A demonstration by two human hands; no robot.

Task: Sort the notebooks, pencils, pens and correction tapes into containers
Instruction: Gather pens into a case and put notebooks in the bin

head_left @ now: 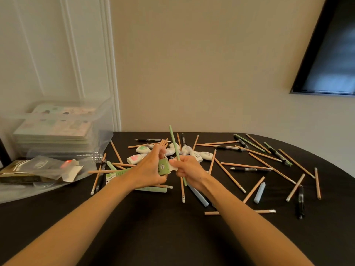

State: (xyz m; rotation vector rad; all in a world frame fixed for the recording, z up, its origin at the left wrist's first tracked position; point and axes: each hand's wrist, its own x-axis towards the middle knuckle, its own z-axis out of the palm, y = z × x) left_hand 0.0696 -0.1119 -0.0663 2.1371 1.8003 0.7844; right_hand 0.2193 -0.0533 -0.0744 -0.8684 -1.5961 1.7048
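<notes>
My left hand grips a small green box with a panda print, with several wooden pencils sticking up out of its far end. My right hand holds a green pencil tilted upward and touches the box's white flap. Both hands hover above the black table. Many wooden pencils, black pens and white correction tapes lie scattered on it. Notebooks are stacked in a clear container at the left.
Flat packets in clear plastic bags lie at the table's left edge. Pale blue capped sticks lie right of my arms. A wall runs behind the table, and a dark screen hangs at the upper right.
</notes>
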